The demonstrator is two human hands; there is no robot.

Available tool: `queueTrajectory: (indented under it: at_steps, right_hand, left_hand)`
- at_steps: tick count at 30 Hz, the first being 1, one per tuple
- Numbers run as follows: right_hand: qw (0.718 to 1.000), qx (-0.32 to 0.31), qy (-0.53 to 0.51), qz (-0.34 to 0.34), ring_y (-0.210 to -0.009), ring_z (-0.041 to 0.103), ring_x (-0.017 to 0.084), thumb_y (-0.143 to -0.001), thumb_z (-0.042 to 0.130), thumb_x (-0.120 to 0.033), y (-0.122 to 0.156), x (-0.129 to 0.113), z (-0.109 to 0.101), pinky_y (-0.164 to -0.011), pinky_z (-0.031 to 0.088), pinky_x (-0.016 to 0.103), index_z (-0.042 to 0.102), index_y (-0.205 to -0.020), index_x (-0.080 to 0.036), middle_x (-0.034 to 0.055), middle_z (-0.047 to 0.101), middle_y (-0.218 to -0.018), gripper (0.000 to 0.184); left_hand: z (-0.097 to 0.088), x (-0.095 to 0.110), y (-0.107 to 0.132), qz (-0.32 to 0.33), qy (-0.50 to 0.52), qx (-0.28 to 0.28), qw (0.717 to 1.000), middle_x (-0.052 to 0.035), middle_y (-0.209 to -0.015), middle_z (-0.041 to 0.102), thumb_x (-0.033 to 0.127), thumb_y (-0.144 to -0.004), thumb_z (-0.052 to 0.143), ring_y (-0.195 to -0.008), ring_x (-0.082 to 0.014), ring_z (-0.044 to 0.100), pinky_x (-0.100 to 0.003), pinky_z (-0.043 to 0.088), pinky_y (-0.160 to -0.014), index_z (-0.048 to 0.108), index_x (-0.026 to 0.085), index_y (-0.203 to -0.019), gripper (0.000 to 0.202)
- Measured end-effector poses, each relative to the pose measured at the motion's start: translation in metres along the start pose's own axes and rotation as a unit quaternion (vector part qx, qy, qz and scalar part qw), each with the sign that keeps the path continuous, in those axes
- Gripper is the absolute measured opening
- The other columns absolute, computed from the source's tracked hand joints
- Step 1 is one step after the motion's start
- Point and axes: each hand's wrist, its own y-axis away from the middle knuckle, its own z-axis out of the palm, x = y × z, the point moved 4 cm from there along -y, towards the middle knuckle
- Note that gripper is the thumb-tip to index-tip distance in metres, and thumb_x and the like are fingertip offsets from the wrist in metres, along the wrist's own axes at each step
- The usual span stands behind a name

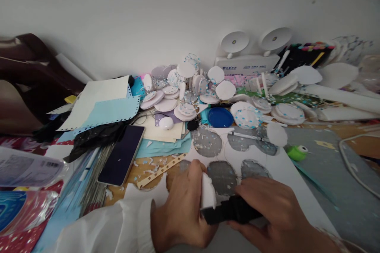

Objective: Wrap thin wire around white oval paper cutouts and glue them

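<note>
From where I stand, going by the head view, the person has both hands low in the middle, close together. The left hand (pixel 184 205) is curled in tight, with its thumb and fingers squeezing a thick white piece, foam by the look of it, with a curved edge (pixel 208 191). The right hand (pixel 273 201) is wrapped around a chunky black plastic tool (pixel 234 208). The tool's end sits right at the low end of the white piece and seems to touch it. I can't tell what kind of tool it is, because the fingers hide a lot of it.

Under and past the hands lies a flat white sheet with big round holes (pixel 286 174), and grey shows through them. So I think plenty of rounds are already out of it, and some white is left at the right side.

Back by the wall, there are lots of flat white round pieces (pixel 225 89) in messy heaps, and some have little blue dots. Those look put aside. The one in the hand is not with them, so I'd say it isn't finished. White crumbs (pixel 152 163) lie on the wood, near a pale strip with little star shapes (pixel 162 170).
</note>
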Motion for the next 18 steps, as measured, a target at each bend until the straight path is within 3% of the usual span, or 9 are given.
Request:
queueTrajectory:
  at_steps: [7,13,18]
  right_hand:
    - [1.0,0.006,-0.011,-0.009,-0.051,0.056,0.019,-0.094,0.053,-0.042,-0.0003,-0.0007,-0.0038,-0.048,0.034,0.033,0.052,-0.084,-0.022,0.0018,0.061,-0.061,0.023]
    - [1.0,0.006,-0.006,-0.015,-0.05,0.054,0.019,-0.096,0.049,-0.043,-0.0048,-0.0072,-0.0021,-0.048,0.033,0.033,0.052,-0.083,-0.02,0.0021,0.059,-0.06,0.027]
    - [1.0,0.008,-0.01,-0.001,-0.05,0.055,0.018,-0.097,0.047,-0.045,-0.0044,-0.004,-0.0023,-0.048,0.033,0.033,0.052,-0.08,-0.021,0.0025,0.061,-0.06,0.03]
  left_hand:
    - [0.0007,-0.0005,0.0024,0.05,-0.022,0.018,0.998,0.0015,-0.073,0.044,0.03,-0.068,0.051,-0.059,-0.0194,0.046,-0.032,0.021,-0.056,0.031,0.025,-0.097,0.035]
    - [0.0054,0.0007,0.0005,0.049,-0.037,-0.017,0.998,-0.0003,-0.074,0.045,0.037,-0.076,0.048,-0.058,-0.0203,0.046,-0.031,0.02,-0.054,0.03,0.023,-0.099,0.033]
    - [0.007,0.0004,0.0014,0.053,-0.003,-0.029,0.998,0.0013,-0.074,0.04,0.034,-0.072,0.052,-0.059,-0.0185,0.043,-0.031,0.021,-0.055,0.03,0.024,-0.096,0.034]
